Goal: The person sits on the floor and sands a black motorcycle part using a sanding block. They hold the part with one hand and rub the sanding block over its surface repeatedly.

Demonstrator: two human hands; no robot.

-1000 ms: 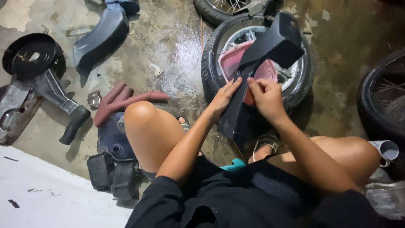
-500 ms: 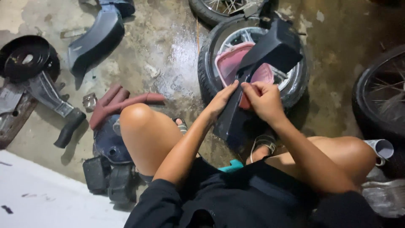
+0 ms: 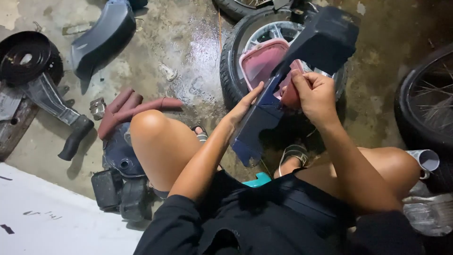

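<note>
I sit low over a wet concrete floor with both knees up. My left hand (image 3: 244, 106) presses flat against the side of a dark blue plastic body panel (image 3: 292, 80) that stands tilted between my knees. My right hand (image 3: 315, 94) is closed on a small reddish pad (image 3: 289, 95) held against the panel's face. Behind the panel a pink basin (image 3: 257, 61) rests inside a wheel with a tyre (image 3: 233, 56) lying on the floor.
Another dark fairing piece (image 3: 101, 40) lies at the upper left, with a black round part (image 3: 23, 59) and metal bracket beside it. Reddish hoses (image 3: 127, 111) and a dark tank-like part (image 3: 118, 153) sit by my left knee. A spoked wheel (image 3: 427, 104) stands at right.
The view has shifted slightly. My right hand has slid a little along the panel with the reddish pad; my left hand stays against the panel's side.
</note>
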